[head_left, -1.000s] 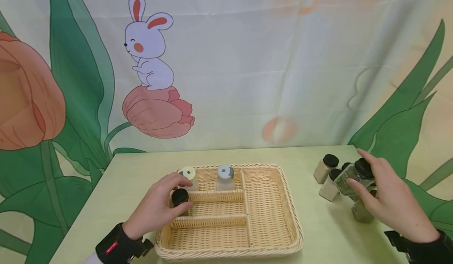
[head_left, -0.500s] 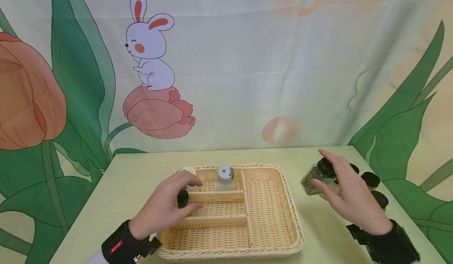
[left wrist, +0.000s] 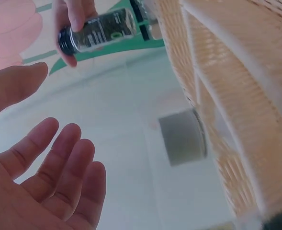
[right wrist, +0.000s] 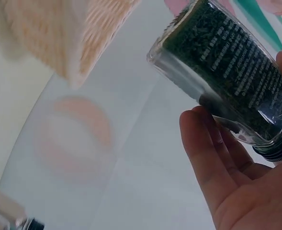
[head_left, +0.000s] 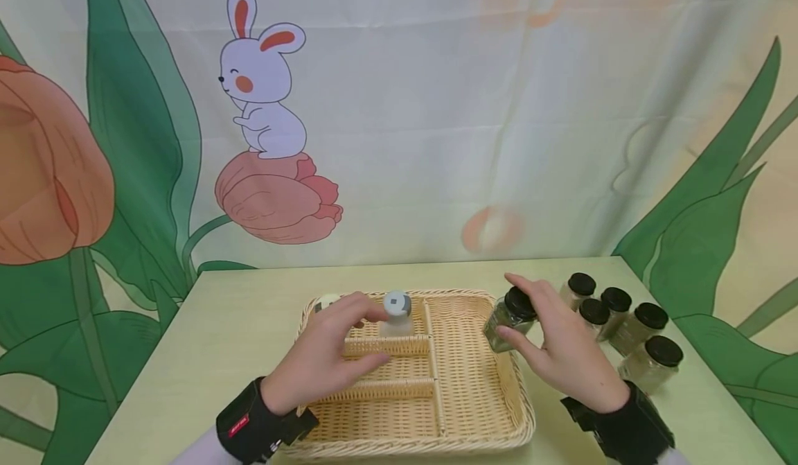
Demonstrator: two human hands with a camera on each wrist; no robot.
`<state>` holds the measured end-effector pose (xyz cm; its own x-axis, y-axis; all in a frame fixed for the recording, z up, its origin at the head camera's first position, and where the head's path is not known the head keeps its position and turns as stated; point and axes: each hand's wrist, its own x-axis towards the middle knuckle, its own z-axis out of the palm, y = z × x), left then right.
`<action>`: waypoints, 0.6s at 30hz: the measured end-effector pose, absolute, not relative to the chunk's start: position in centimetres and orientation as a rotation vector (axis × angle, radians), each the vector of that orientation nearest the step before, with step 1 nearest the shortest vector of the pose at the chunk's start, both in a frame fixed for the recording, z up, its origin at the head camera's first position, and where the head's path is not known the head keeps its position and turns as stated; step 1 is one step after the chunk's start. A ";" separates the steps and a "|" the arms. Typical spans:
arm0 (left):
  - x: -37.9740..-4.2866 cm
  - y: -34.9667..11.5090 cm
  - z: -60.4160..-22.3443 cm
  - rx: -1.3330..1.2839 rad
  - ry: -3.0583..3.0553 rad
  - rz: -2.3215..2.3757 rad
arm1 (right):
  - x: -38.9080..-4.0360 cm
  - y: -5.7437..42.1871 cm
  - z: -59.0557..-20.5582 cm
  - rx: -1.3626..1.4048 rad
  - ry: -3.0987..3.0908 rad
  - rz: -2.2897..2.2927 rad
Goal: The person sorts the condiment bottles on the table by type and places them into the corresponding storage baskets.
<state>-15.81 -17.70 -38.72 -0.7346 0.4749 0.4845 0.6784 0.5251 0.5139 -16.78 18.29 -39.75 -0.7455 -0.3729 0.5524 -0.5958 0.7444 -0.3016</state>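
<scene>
My left hand [head_left: 327, 354] hovers over the left side of a wicker basket [head_left: 526, 413], fingers spread and holding nothing. It hides part of the basket's left compartments. Past its fingertips, a jar with a grey-white lid [head_left: 397, 305] stands in the back compartment; a pale-lidded jar [head_left: 326, 301] shows partly behind the hand. My right hand [head_left: 564, 344] holds a glass spice jar [head_left: 499, 330] tilted over the basket's right edge, gripping it near its black lid. In the right wrist view, dark green dried herbs fill this jar [right wrist: 227, 72], with white print on the glass.
Several black-lidded jars [head_left: 651, 316] stand grouped on the table [head_left: 206, 340] to the right of the basket. Wicker dividers [head_left: 386, 389] split the basket's left part into three compartments; one long compartment [head_left: 474, 368] runs along its right. A printed cloth [head_left: 405, 104] hangs behind the table.
My left hand has let go of a black-lidded jar in the basket and moved right, its fingers opening. My right hand has carried the herb jar left from the jar group to the basket's edge.
</scene>
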 end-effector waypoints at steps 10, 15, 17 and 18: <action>-16.3 -15.1 -38.5 -1.114 -2.407 -1.018 | -16.6 15.3 -39.7 0.813 -2.438 0.743; -16.3 -13.8 -38.4 -1.148 -2.377 -1.009 | -16.2 14.0 -39.7 0.859 -2.420 0.788; -16.3 -13.4 -38.3 -1.144 -2.383 -1.022 | -16.1 13.5 -39.7 0.876 -2.413 0.802; -16.2 -13.3 -38.3 -1.141 -2.388 -1.039 | -16.0 13.2 -39.7 0.883 -2.413 0.812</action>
<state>-16.22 -13.25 -38.34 -0.6410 0.5516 0.5337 0.7665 0.4238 0.4826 -16.04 13.19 -39.73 -0.6976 -0.4275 0.5750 -0.6881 0.6233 -0.3714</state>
